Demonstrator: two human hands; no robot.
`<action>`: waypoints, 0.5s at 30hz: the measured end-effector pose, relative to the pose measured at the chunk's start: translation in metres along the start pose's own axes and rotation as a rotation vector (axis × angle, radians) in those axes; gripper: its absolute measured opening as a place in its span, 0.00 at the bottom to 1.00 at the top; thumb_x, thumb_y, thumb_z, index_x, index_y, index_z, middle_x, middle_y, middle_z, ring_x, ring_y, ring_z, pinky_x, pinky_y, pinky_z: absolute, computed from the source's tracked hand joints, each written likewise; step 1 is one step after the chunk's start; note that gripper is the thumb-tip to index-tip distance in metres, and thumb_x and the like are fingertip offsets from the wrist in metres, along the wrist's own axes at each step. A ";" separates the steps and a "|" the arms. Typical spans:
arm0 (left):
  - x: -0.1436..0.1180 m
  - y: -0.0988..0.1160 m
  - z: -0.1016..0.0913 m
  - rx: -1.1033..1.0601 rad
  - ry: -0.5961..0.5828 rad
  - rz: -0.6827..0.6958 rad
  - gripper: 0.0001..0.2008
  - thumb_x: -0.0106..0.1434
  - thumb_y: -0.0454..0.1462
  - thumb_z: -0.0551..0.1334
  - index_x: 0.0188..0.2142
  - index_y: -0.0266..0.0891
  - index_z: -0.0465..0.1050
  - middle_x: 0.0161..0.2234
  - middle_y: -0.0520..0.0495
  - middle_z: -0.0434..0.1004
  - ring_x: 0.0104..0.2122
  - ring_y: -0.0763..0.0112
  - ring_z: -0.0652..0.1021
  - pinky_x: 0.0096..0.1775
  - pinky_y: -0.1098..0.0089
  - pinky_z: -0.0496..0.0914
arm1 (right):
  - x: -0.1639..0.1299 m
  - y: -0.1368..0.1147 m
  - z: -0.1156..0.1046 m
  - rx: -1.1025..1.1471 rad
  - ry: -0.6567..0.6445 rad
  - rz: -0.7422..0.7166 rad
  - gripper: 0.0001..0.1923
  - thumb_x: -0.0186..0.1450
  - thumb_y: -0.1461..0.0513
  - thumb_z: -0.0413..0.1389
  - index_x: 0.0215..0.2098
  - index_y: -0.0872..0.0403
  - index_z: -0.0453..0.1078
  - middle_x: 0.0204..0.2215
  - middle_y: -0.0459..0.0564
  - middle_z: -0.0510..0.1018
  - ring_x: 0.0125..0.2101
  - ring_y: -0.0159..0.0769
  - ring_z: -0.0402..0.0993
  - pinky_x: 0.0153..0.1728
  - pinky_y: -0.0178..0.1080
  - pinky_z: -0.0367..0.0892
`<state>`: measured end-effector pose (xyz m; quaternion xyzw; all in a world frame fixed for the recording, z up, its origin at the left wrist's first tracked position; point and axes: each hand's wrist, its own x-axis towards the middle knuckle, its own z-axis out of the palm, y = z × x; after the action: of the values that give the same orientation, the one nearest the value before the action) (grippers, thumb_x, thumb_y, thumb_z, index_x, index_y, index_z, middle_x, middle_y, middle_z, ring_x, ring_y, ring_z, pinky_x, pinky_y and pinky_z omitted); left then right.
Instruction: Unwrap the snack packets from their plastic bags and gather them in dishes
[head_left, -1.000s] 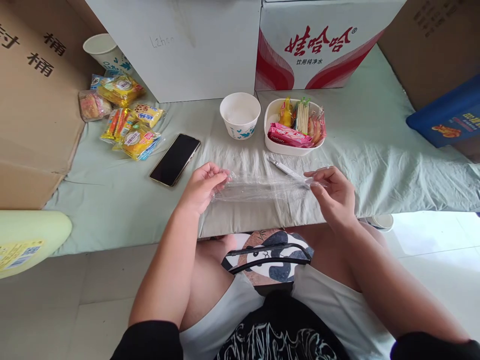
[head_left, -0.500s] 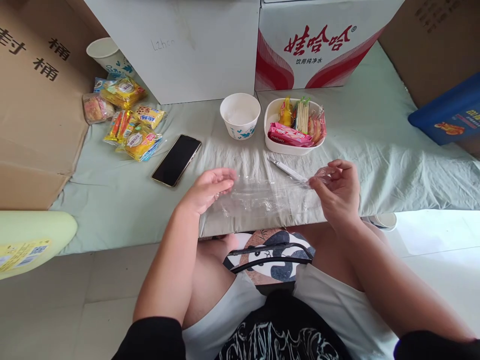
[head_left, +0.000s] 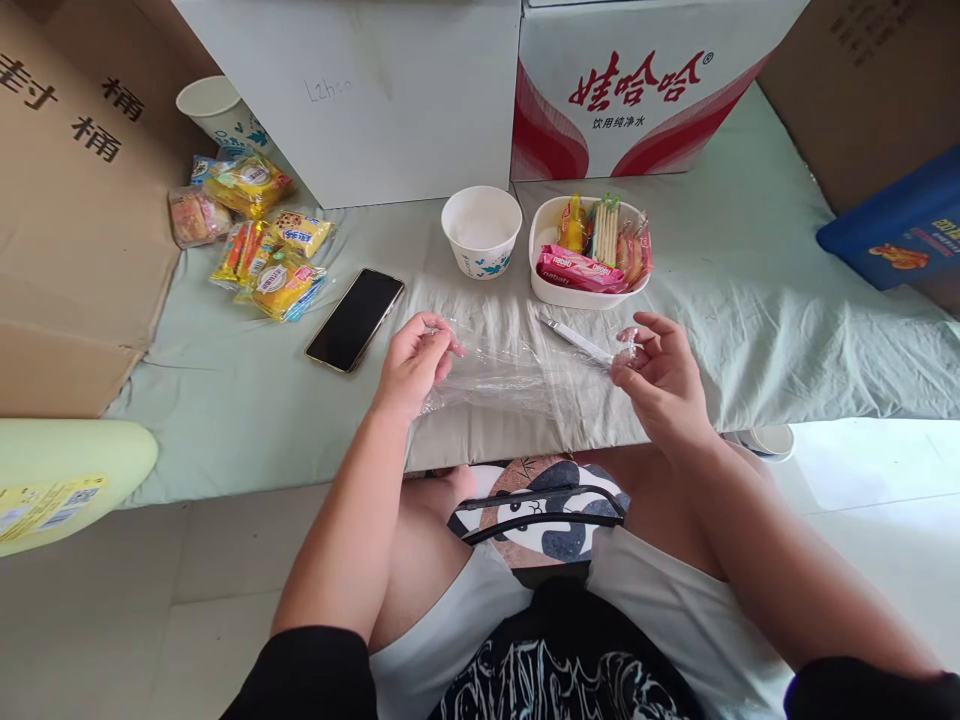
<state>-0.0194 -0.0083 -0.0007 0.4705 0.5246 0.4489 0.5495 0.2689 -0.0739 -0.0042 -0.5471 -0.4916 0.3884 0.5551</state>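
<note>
Head view, two hands, left hand (head_left: 412, 365), right hand (head_left: 660, 375), perhaps one plastic sheet (head_left: 517, 375)

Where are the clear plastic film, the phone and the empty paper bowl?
clear plastic film (head_left: 517, 378), head view, middle of the sheet.
phone (head_left: 355, 319), head view, centre of the dark screen.
empty paper bowl (head_left: 481, 262), head view, front outer wall.

Makeshift home workspace, cloth-covered table (head_left: 750, 290), cardboard boxes (head_left: 82, 200), water carton (head_left: 637, 90), tiled floor (head_left: 112, 620)
</note>
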 end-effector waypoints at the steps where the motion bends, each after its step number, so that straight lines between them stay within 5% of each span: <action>1: 0.001 -0.002 -0.001 0.017 0.022 0.025 0.12 0.58 0.44 0.69 0.34 0.43 0.69 0.24 0.54 0.76 0.15 0.80 0.63 0.20 0.74 0.55 | -0.001 -0.001 0.001 0.008 -0.005 0.003 0.27 0.56 0.61 0.63 0.52 0.42 0.65 0.42 0.44 0.70 0.28 0.27 0.66 0.29 0.34 0.69; 5: 0.004 -0.008 -0.003 0.120 0.111 0.065 0.13 0.59 0.46 0.71 0.34 0.44 0.71 0.22 0.55 0.73 0.20 0.75 0.70 0.24 0.74 0.63 | -0.006 -0.010 -0.001 0.061 -0.025 0.027 0.28 0.54 0.61 0.64 0.52 0.41 0.63 0.43 0.44 0.70 0.25 0.26 0.65 0.25 0.34 0.68; 8: 0.001 -0.004 -0.006 0.127 0.089 0.030 0.13 0.58 0.45 0.71 0.35 0.45 0.71 0.21 0.56 0.70 0.19 0.76 0.69 0.23 0.74 0.61 | -0.007 -0.017 -0.013 0.162 -0.190 0.188 0.29 0.54 0.56 0.65 0.52 0.42 0.63 0.34 0.41 0.72 0.17 0.25 0.59 0.16 0.34 0.61; 11: -0.003 0.006 -0.010 0.039 -0.085 -0.102 0.13 0.57 0.46 0.71 0.35 0.45 0.71 0.19 0.57 0.68 0.14 0.80 0.60 0.18 0.75 0.52 | 0.002 -0.017 -0.026 0.228 -0.250 0.266 0.20 0.58 0.48 0.62 0.44 0.46 0.67 0.21 0.36 0.64 0.13 0.26 0.53 0.13 0.35 0.56; 15: -0.005 0.012 -0.010 0.071 -0.376 -0.227 0.14 0.54 0.46 0.73 0.33 0.43 0.73 0.19 0.54 0.71 0.13 0.82 0.58 0.17 0.76 0.47 | 0.014 -0.008 -0.020 0.275 -0.160 0.258 0.20 0.58 0.45 0.64 0.39 0.47 0.69 0.26 0.42 0.72 0.27 0.34 0.76 0.32 0.41 0.77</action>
<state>-0.0294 -0.0109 0.0113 0.5029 0.4778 0.2701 0.6677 0.2905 -0.0656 0.0074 -0.4919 -0.4026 0.5619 0.5293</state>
